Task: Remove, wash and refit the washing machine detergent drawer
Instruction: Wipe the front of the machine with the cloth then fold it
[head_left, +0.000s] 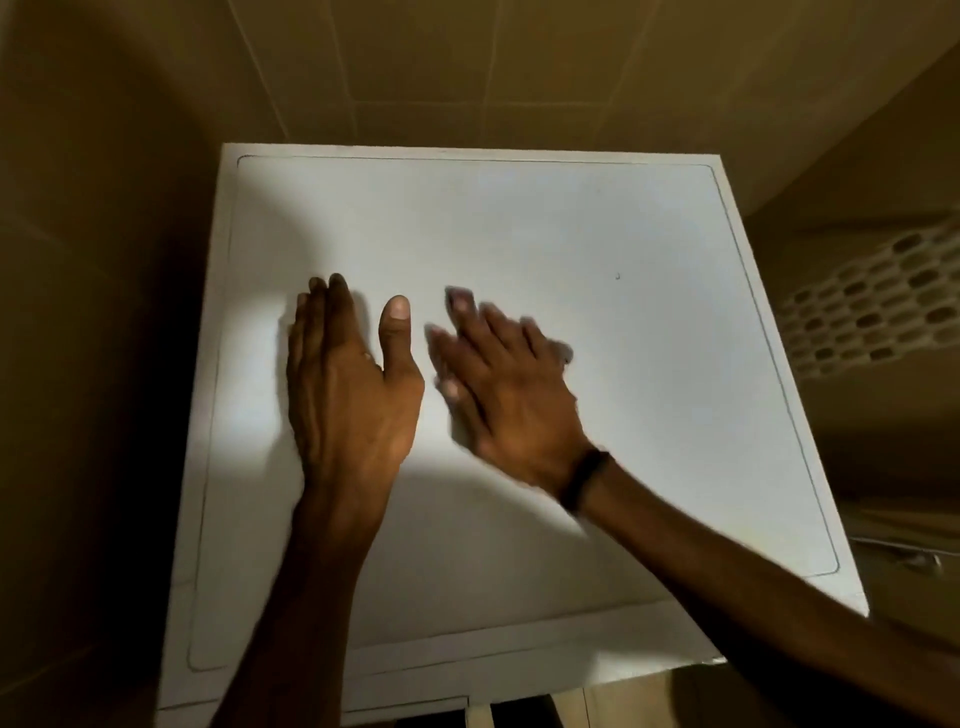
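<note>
Our left hand (353, 395) and right hand (511, 395) hover open and empty over the white, flat-topped washing machine (623, 364). The detergent drawer is out of sight, so we should reach down its front.

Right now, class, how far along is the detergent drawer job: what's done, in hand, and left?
Done: nothing shows; the drawer is out of view. In hand: nothing held; the left hand and right hand are open over the washing machine's white top. Left: cannot tell whether removing, washing or refitting remains.
</note>
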